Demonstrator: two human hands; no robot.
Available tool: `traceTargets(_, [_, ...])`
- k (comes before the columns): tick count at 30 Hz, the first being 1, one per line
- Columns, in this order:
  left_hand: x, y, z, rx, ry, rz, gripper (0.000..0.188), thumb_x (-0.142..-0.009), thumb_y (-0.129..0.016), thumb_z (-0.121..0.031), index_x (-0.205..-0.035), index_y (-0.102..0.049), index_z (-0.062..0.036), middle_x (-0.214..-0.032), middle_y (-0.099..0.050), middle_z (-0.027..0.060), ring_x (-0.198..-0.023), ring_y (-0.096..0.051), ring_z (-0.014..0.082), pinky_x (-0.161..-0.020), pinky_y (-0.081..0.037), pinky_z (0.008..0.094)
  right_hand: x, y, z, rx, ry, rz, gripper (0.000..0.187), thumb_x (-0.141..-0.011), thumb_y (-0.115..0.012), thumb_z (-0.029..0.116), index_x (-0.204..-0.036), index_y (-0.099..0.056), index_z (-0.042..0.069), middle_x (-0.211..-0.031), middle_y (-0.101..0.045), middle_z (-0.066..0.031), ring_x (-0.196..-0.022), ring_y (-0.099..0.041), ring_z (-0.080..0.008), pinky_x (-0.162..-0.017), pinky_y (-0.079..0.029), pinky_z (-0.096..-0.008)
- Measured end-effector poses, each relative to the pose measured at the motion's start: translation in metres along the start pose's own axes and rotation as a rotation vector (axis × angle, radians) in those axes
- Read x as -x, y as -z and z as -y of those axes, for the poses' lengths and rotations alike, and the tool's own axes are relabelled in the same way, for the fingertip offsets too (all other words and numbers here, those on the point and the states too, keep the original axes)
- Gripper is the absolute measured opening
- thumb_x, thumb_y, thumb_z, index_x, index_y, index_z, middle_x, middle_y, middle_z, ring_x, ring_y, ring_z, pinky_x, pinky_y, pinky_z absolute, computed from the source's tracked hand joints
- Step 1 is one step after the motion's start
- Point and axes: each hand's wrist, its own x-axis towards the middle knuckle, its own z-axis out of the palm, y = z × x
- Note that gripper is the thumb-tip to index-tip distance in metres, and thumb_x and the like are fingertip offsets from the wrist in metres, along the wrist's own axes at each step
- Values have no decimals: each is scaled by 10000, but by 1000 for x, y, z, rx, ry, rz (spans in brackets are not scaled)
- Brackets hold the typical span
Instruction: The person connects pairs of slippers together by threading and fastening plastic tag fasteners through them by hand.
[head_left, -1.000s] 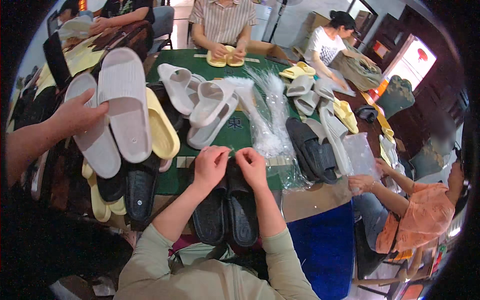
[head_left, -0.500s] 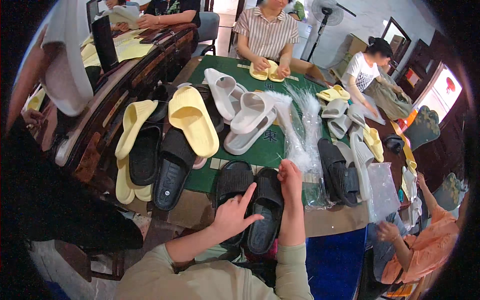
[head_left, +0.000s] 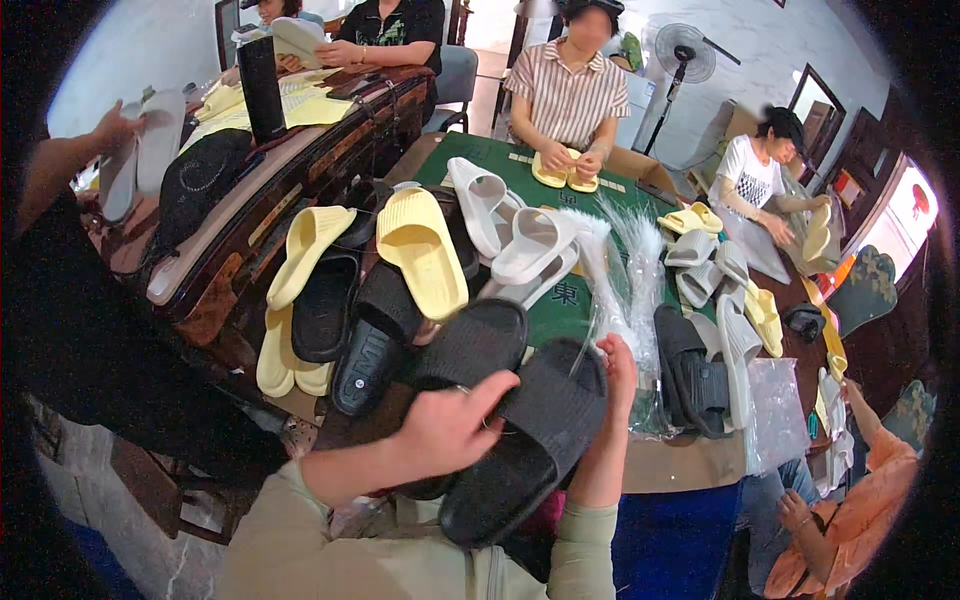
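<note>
In front of my body a pair of black slide sandals is raised off the table edge. My left hand (head_left: 445,430) grips at the left black slide (head_left: 470,345), its index finger stretched across toward the other one and its remaining fingers partly hidden. The right black slide (head_left: 550,410) is tilted, sole end toward me. Against its outer side rests my right hand (head_left: 614,375), fingers curled by the toe; the thumb is hidden. A thin pale strand shows near that toe. Just beyond lie white tufted strands (head_left: 600,270) in clear plastic.
Yellow slides (head_left: 425,250), black slides (head_left: 370,350) and grey slides (head_left: 530,245) cover the green tabletop's left and middle. More black slides (head_left: 690,370) and a clear bag (head_left: 778,410) lie right. Across sits a person in stripes (head_left: 570,90); other people work around.
The black pair has come up toward me, and the right slide now tilts across. My head view has shifted. At right, a co-worker now holds a yellow slide; at left, another's grey slides moved away.
</note>
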Motion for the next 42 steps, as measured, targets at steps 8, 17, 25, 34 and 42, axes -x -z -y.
traceTargets(8, [-103,105,45,-268,176,-624,515,-794,-544,-10,-1285,-485,-154,-1157,-595,225,-1048,-593,401,-868,-481,421,-8,20,-20,146,-69,67,213,-876,-646,300,-968,-657,109,-789,-615,32,-595,-455,-51,-506,-351,-218])
traceTargets(17, [-144,137,232,-603,460,-176,768,-859,-648,-226,-1491,-212,-187,-1187,-586,248,-1058,-581,402,-883,-466,464,-7,-1,-42,175,-82,200,186,-855,-657,214,-924,-661,42,-806,-645,-5,-750,-568,-89,-694,-455,-243])
traceTargets(25, [-128,126,189,-488,445,-186,841,-845,-664,-167,-1509,-149,-184,-1108,-603,245,-1010,-586,395,-874,-466,456,-1,-4,-39,187,-39,203,165,-879,-641,186,-887,-634,22,-772,-629,0,-701,-548,-70,-636,-435,-231])
traceTargets(34, [-87,97,-30,-202,-421,-154,321,-753,-601,9,-1072,-628,-8,-1060,-589,160,-985,-558,354,-866,-449,414,-14,-2,-63,232,36,192,152,-866,-655,180,-903,-644,34,-758,-629,9,-677,-539,-65,-617,-438,-233])
traceTargets(42, [-55,101,-142,6,-978,-260,193,-577,-622,-256,-724,-579,-139,-857,-667,37,-788,-617,240,-556,-456,332,-8,10,-47,294,0,165,163,-882,-636,218,-927,-645,62,-791,-623,31,-670,-500,-44,-586,-382,-206])
